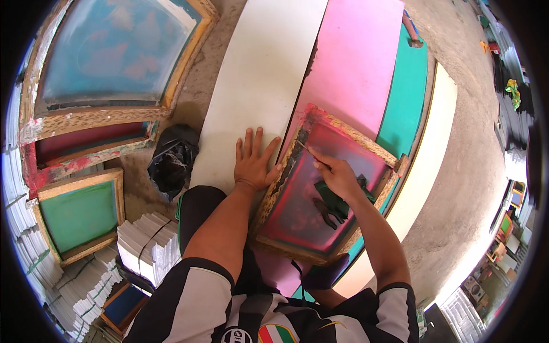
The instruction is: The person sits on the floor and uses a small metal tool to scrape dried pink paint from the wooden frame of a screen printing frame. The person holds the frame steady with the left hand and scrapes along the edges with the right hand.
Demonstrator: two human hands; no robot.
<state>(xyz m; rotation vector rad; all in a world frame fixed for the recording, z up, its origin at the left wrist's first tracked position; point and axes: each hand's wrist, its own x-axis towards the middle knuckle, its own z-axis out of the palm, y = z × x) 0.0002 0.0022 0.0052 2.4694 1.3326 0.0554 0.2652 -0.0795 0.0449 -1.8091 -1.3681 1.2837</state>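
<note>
a striped black-and-white short-sleeved jersey [269, 306], round black-and-white badge [236, 335], green-white-red patch [277, 334], black green-edged legwear [201, 208].

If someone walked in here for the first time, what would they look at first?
Probably the long panels side by side in the middle: white, pink, teal and cream. Next, the pink-stained framed screen lying askew across the pink one, with the right hand over it and the left hand spread on the white panel. The big blue framed screen at upper left might catch the eye too.
</note>
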